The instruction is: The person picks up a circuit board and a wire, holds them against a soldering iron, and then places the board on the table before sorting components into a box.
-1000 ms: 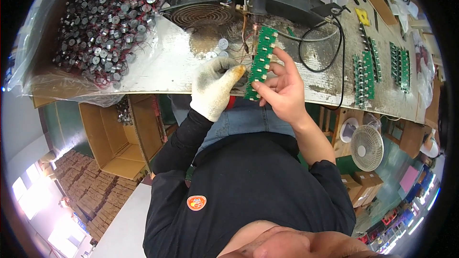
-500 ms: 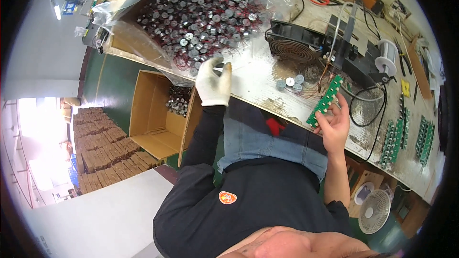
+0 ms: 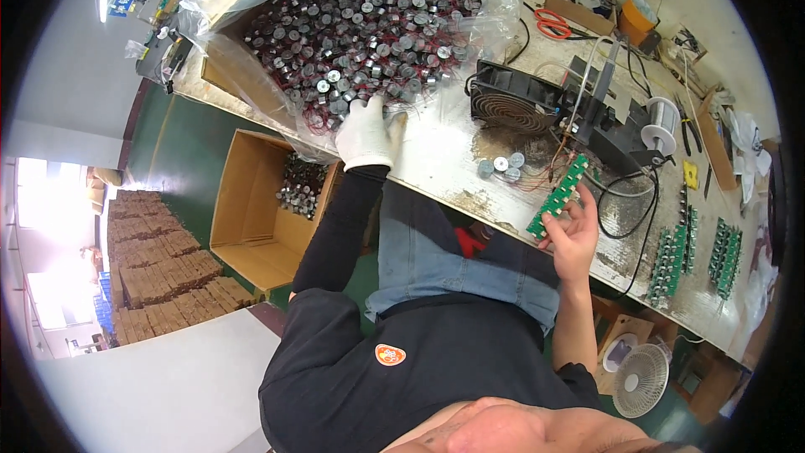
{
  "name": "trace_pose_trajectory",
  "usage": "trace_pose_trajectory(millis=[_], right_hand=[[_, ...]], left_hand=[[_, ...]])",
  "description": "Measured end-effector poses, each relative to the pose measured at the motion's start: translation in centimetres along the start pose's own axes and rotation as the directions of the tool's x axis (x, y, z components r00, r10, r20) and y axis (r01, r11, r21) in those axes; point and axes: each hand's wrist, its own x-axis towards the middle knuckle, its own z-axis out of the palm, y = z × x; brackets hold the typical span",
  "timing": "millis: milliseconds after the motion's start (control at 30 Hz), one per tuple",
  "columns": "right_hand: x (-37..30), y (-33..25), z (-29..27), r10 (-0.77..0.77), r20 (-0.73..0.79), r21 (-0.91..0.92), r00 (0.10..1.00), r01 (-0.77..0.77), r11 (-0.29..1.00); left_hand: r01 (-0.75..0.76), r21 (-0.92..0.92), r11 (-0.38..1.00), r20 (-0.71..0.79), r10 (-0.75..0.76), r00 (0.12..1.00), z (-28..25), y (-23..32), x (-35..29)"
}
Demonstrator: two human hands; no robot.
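My left hand, in a white glove, reaches to the near edge of a large heap of small round silver parts with thin red wires. Its thumb stands apart from the fingers, whose tips are partly hidden against the heap; I see nothing held. My bare right hand grips a long green circuit board by its lower end, tilted over the bench's front edge. A few loose silver round parts lie on the bench between my hands, left of the board.
Behind the board are a black fan and a solder spool on a stand. Several green boards lie at the right. Red-handled scissors rest at the back. Below left stands a cardboard box with more silver parts.
My left hand has moved in against the heap's near edge, its fingers now reaching among the silver parts. My right hand still holds the board, slightly lower in view as the view shifted.
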Motion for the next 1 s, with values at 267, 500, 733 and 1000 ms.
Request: trace_pose_trajectory(millis=[267,500,733,1000], right_hand=[[-0.1,0.2,-0.1,-0.024,0.001,0.001,1.0,0.024,1.0],[0.0,0.2,-0.2,-0.02,-0.013,-0.011,1.0,0.02,1.0],[0.1,0.2,-0.4,-0.004,0.019,0.02,1.0,0.003,1.0],[0.2,0.2,-0.5,0.043,0.047,0.02,0.998,-0.044,0.999]], left_hand=[[-0.048,-0.246,0.968,-0.166,0.007,0.986,2.1,-0.5,-2.4],[-0.048,-0.726,0.686,-0.168,-0.11,0.98,2.9,0.5,-4.8],[0.149,-0.975,0.165,0.135,-0.092,0.986,0.5,3.7,-6.0],[0.342,-0.94,-0.011,0.341,0.054,0.939,1.1,7.3,-9.9]])
